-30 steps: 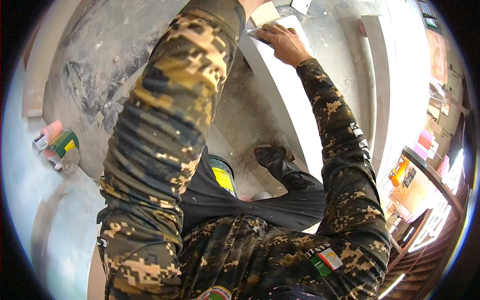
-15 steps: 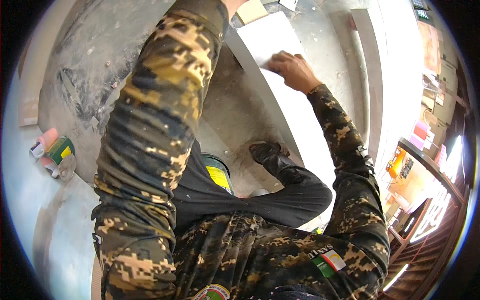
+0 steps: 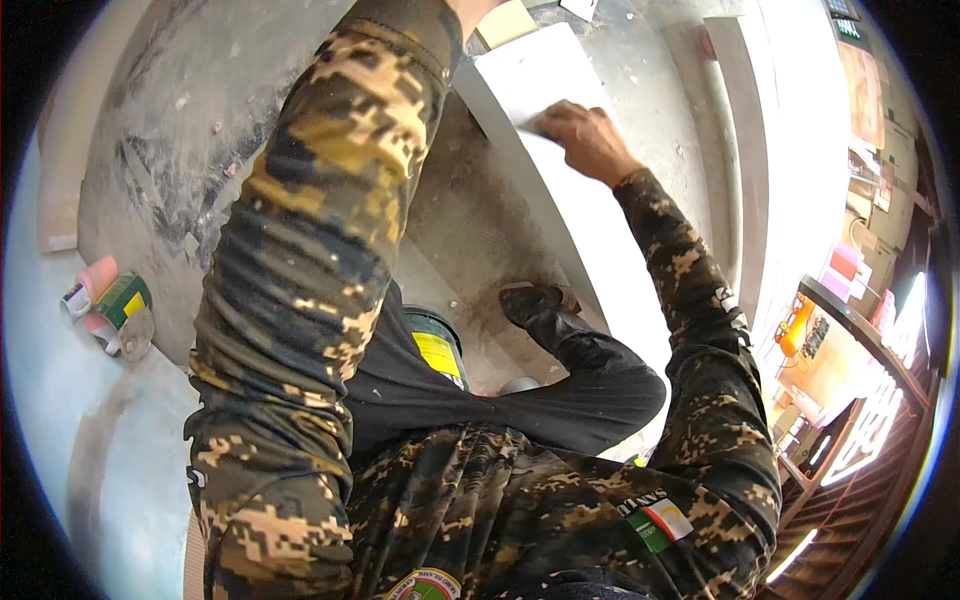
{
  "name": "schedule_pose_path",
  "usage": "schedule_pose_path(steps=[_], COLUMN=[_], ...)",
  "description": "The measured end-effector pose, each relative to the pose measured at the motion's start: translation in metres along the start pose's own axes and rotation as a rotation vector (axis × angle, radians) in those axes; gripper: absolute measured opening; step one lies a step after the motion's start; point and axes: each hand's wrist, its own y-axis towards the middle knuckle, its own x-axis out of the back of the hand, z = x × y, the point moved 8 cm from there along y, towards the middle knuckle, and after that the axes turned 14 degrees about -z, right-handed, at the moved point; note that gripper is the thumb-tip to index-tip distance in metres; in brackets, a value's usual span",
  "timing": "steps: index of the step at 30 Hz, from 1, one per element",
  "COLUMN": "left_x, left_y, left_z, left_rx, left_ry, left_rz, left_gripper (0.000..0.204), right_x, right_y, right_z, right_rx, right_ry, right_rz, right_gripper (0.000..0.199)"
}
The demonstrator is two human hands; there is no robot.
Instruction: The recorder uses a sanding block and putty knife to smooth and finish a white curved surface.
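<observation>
My right hand is closed at the edge of a long white board. From its fingertips juts a thin, flat greyish piece, pressed to the board's face and smeared by motion, so its kind does not show. Only a sliver of my left hand shows at the top edge, past its camouflage sleeve; its fingers are out of the picture. The board runs from the top middle down along my right side, beside my bent leg.
Between my legs stands a dark bucket with a yellow label. At far left, a green can and a pink roll sit on a pale blue surface. Another long white panel rises at right. A tan block lies by the board's far end.
My right hand has shifted very slightly left, and the flat piece in it looks darker and differently tilted. The left arm has edged a little to the right.
</observation>
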Motion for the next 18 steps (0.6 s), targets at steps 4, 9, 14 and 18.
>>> schedule_pose_path(steps=[4, 9, 14, 18], left_x=[-0.008, -0.015, -0.002, -0.007], left_y=[-0.006, -0.006, -0.009, -0.005], left_z=[-0.001, 0.005, -0.005, 0.002], left_rx=[-0.045, -0.055, 0.049, 0.01], left_ry=[-0.043, 0.014, 0.019, -0.021], left_rz=[-0.006, 0.072, -0.032, 0.074], left_gripper=[0.017, 0.016, 0.015, 0.015], right_x=[0.04, 0.026, 0.016, 0.046], right_y=[0.056, 0.072, 0.044, 0.052], right_z=[-0.008, -0.017, 0.004, -0.032], right_rx=[0.032, 0.0, 0.067, 0.016], right_ry=[-0.201, -0.195, -0.204, -0.162], right_rz=[-0.235, -0.204, -0.097, -0.247], right_gripper=[0.054, 0.053, 0.048, 0.039])
